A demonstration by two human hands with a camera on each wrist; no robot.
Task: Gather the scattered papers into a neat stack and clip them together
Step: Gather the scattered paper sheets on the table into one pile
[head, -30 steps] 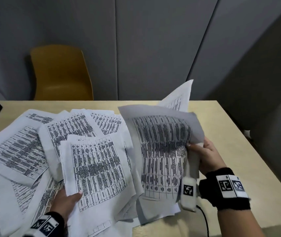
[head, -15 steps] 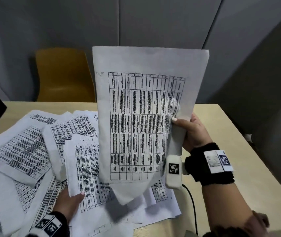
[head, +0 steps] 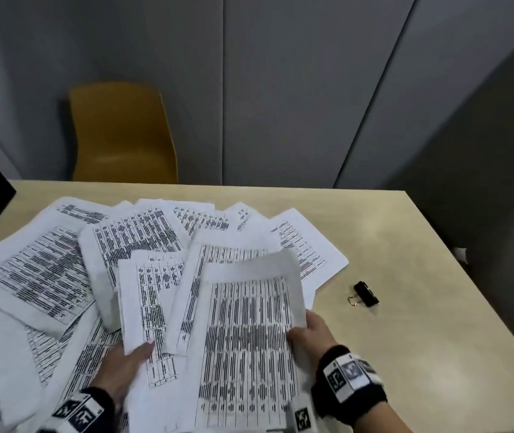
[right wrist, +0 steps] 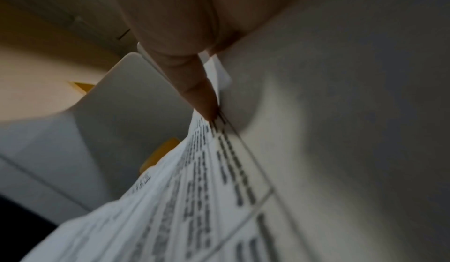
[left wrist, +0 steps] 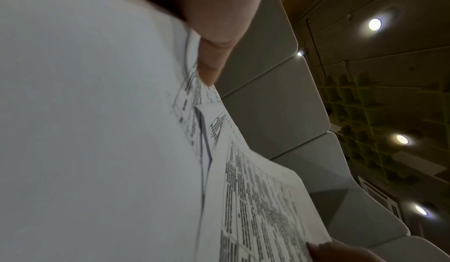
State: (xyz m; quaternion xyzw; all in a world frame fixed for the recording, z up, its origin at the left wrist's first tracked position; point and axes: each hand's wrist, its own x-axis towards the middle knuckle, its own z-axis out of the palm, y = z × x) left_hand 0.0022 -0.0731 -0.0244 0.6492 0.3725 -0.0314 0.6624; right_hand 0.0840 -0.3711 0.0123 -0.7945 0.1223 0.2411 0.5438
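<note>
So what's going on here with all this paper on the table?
A person is gathering printed sheets scattered over a beige table. The right hand grips the right edge of a sheet near the front, and the left hand pinches the bottom of another sheet beside it. Most papers lie fanned out and overlapping, not stacked yet. A black binder clip sits untouched on the bare table to the right.

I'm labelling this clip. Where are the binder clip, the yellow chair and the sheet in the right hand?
binder clip (head: pixel 366 294): head view, black body.
yellow chair (head: pixel 118 132): head view, backrest.
sheet in the right hand (head: pixel 249 332): head view, middle of its printed table.
</note>
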